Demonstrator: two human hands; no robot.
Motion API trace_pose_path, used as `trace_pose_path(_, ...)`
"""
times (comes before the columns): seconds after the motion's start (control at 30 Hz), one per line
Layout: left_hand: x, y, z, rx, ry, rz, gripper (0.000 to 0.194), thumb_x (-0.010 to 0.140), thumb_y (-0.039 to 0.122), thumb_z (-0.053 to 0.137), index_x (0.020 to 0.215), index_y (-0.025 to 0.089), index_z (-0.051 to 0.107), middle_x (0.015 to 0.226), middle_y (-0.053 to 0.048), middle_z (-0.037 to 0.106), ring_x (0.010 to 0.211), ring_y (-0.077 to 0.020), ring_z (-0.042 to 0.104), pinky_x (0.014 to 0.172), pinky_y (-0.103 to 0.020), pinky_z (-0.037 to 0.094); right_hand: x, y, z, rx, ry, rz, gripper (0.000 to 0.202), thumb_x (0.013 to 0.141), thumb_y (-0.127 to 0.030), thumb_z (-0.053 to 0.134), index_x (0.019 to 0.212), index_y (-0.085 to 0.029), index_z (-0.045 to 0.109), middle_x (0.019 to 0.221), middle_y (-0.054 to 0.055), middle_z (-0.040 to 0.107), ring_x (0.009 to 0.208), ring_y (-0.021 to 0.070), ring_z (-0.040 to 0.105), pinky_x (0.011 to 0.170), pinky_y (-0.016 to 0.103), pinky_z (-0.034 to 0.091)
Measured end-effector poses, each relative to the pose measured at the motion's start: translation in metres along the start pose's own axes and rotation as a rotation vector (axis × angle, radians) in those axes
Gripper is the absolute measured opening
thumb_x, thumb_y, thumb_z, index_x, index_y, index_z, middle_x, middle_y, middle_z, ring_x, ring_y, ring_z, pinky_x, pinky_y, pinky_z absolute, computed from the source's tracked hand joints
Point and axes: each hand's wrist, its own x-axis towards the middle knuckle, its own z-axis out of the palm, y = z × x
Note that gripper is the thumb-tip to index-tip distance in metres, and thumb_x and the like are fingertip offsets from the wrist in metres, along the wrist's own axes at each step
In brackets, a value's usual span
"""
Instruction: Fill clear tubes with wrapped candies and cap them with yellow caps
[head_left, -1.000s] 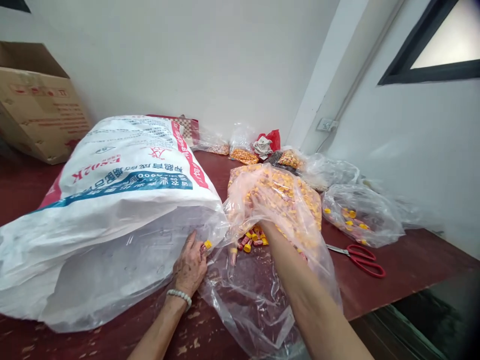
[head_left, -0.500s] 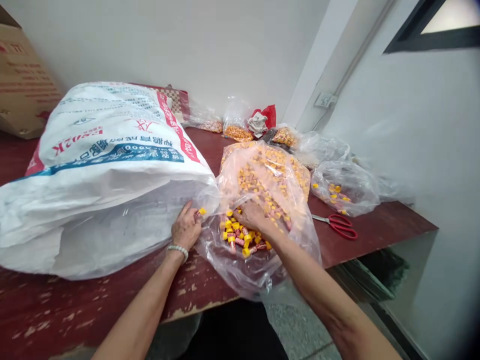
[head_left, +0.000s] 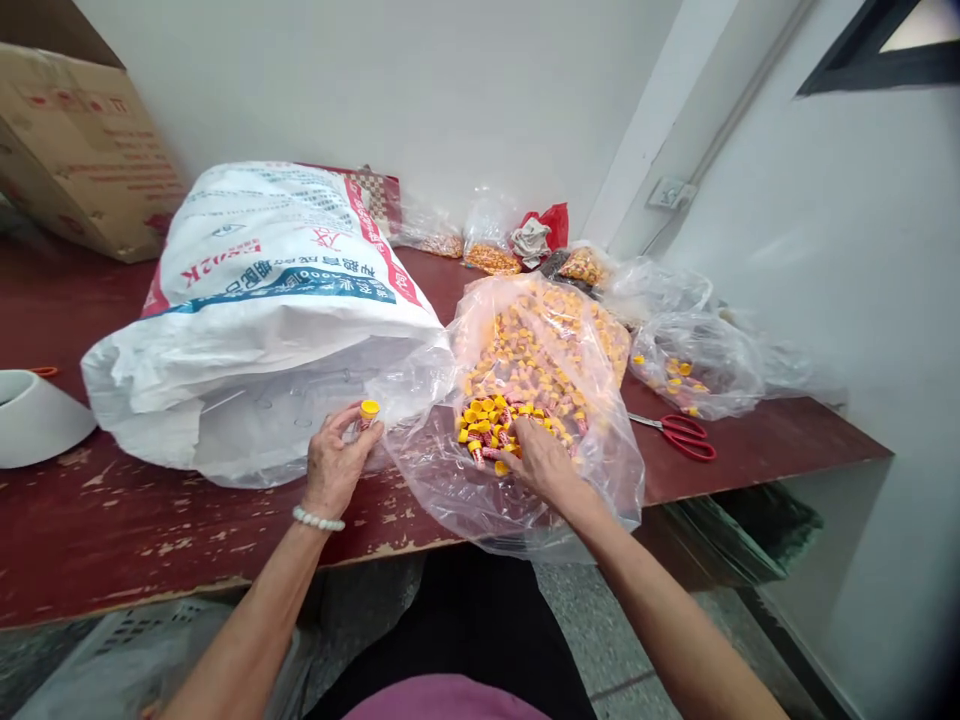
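My left hand (head_left: 336, 462), with a pale beaded bracelet at its wrist, pinches a small tube with a yellow cap (head_left: 369, 409). The tube is upright, its cap on top, in front of the mouth of a big white printed sack (head_left: 262, 340). My right hand (head_left: 541, 462) reaches into an open clear plastic bag (head_left: 442, 500) full of yellow-capped tubes with red-and-white bodies (head_left: 487, 420). Its thumb and forefinger are apart over the tubes at the near side of the heap, while the other fingertips are partly hidden.
Red-handled scissors (head_left: 686, 437) lie right of the bag, near a smaller clear bag (head_left: 720, 365) with a few tubes. Several filled bags (head_left: 491, 258) line the wall. A cardboard box (head_left: 90, 160) and a white conical object (head_left: 37, 420) are at left. The worn red tabletop (head_left: 150, 540) ends before me.
My left hand has drawn back left with its tube, now raised and upright. My right hand has shifted within the heap, its thumb now toward the near side. The view has moved left.
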Motion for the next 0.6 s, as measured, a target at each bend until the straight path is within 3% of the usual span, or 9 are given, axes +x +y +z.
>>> trace_pose_path(0.1,-0.022,0.014,-0.022,-0.039,0.057,-0.035,0.042,0.070,0.042,0.067,0.102,0.014,0.067,0.106,-0.008,0.066,0.089,-0.0197,0.063,0.068,-0.025,0.050,-0.009,0.007,0.007,0.049,0.081,0.059,0.008,0.080,-0.026,0.055,0.077,-0.019,0.055,0.073,0.005,0.060,0.071,0.0194,0.056,0.066,0.030,0.044)
trace_pose_path(0.17,-0.040,0.024,-0.034,-0.043,0.029,-0.077,0.045,0.070,0.043,0.068,0.105,0.015,0.066,0.092,-0.005,0.069,0.079,-0.0178,0.063,0.067,-0.025,0.050,-0.012,0.010,0.003,0.101,0.144,0.086,0.010,0.082,-0.027,0.052,0.079,-0.018,0.056,0.077,0.007,0.061,0.075,0.0200,0.057,0.069,0.033,0.045)
trace_pose_path(0.3,-0.078,0.045,-0.040,-0.053,-0.269,-0.105,0.045,0.071,0.040,0.070,0.109,0.017,0.065,0.091,-0.005,0.071,0.080,-0.0190,0.064,0.073,-0.027,0.050,-0.026,-0.012,-0.020,0.265,0.188,0.069,0.021,0.088,-0.033,0.048,0.094,-0.017,0.059,0.092,0.010,0.064,0.082,0.0199,0.060,0.072,0.034,0.049)
trace_pose_path(0.43,-0.103,0.060,-0.030,-0.099,-0.573,-0.080,0.037,0.077,0.037,0.065,0.110,0.020,0.065,0.096,-0.004,0.071,0.083,-0.0180,0.063,0.075,-0.026,0.049,-0.049,-0.063,-0.043,0.617,0.046,-0.087,0.019,0.089,-0.032,0.052,0.102,-0.022,0.060,0.099,0.005,0.065,0.089,0.0172,0.062,0.076,0.030,0.051)
trace_pose_path(0.5,-0.109,0.064,-0.027,-0.120,-0.644,-0.053,0.035,0.080,0.036,0.062,0.111,0.021,0.066,0.097,-0.004,0.070,0.083,-0.0176,0.063,0.075,-0.025,0.048,-0.057,-0.083,-0.050,0.700,-0.021,-0.187,0.016,0.088,-0.026,0.054,0.102,-0.022,0.060,0.100,0.005,0.064,0.090,0.0165,0.061,0.078,0.030,0.050)
trace_pose_path(0.6,-0.114,0.066,-0.026,-0.108,-0.659,-0.037,0.035,0.080,0.035,0.061,0.112,0.021,0.066,0.096,-0.004,0.070,0.082,-0.0174,0.062,0.075,-0.025,0.046,-0.061,-0.095,-0.054,0.655,-0.042,-0.307,0.016,0.088,-0.019,0.054,0.103,-0.022,0.059,0.098,0.004,0.062,0.089,0.0153,0.060,0.077,0.029,0.049)
